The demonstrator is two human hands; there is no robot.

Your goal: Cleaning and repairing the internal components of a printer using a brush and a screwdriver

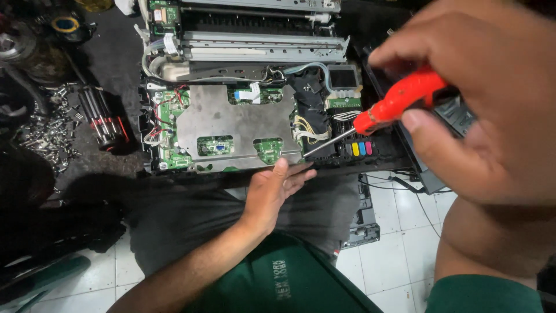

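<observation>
Loose screws (49, 136) and a bit holder (103, 120) lie left of an opened printer (243, 87). The left hand (272, 194), fingers loosely spread, rests against the printer's front edge. The right hand (480, 98) grips a red-handled screwdriver (399, 101), its tip at the metal plate (231, 124) beside the ink cartridges (359, 148).
</observation>
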